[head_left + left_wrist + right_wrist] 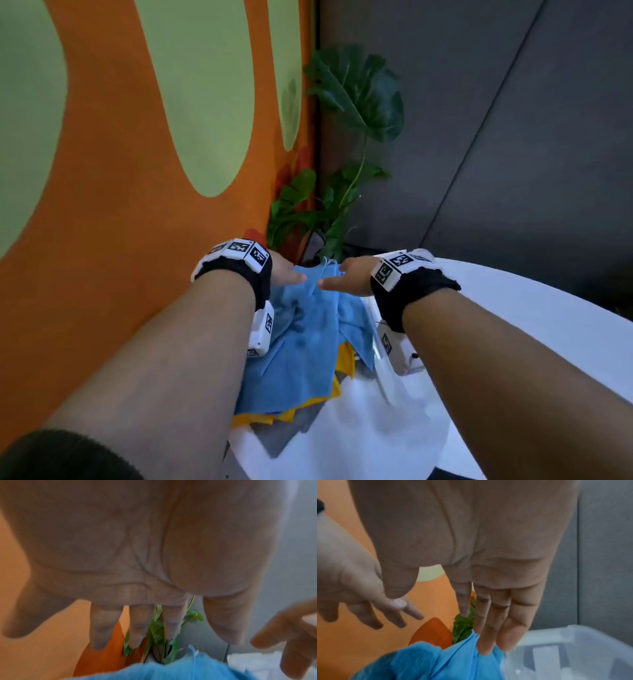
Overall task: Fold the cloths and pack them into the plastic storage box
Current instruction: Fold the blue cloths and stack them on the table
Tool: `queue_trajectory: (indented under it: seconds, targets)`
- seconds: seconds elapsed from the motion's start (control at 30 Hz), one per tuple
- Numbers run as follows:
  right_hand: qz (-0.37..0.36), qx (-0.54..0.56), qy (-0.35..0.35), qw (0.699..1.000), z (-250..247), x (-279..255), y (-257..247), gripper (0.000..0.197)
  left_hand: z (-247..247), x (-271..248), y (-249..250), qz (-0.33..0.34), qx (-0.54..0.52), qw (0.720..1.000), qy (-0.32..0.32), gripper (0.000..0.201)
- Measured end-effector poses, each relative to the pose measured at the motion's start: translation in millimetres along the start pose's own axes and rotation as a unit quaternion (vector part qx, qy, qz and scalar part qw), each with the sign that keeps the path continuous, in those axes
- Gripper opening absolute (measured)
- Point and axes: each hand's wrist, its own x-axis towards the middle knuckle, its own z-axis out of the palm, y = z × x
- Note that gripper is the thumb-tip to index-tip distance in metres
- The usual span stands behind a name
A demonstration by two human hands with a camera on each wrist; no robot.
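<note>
A rumpled blue cloth (308,335) lies on top of a pile on the white round table (513,308). A yellow cloth (260,419) and a grey cloth (287,435) stick out underneath it. Both my arms reach over the pile to its far edge. My left hand (287,274) hovers there with straight, spread fingers (135,626) just above the blue cloth (171,669). My right hand (342,277) is flat too, and its fingertips (486,647) touch the blue cloth (453,662). The clear plastic storage box (573,635) stands right of the pile, under my right wrist.
A leafy green plant (352,102) stands just beyond the table's far edge. An orange and green wall (137,171) runs along the left, and grey wall panels (513,137) stand behind. The box's clear rim (380,359) borders the pile's right side.
</note>
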Motion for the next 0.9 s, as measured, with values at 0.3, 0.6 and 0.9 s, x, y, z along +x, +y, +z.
queue_trajectory:
  seconds: [0.3, 0.6, 0.9]
  targets:
    - [-0.015, -0.002, -0.014, 1.0, 80.4, 40.4, -13.7, 0.049, 72.4, 44.1, 4.3, 0.045, 0.005, 0.999, -0.014, 0.084]
    - [-0.031, 0.026, 0.11, 0.993, 132.1, 51.2, -8.5, 0.056, 106.5, 41.9, 5.0, 0.034, -0.014, 0.995, 0.094, 0.061]
    - [-0.029, 0.095, 0.178, 0.979, 171.0, 1.8, -17.9, 0.041, 134.7, -16.7, -0.1, 0.064, -0.091, 0.969, 0.22, 0.06]
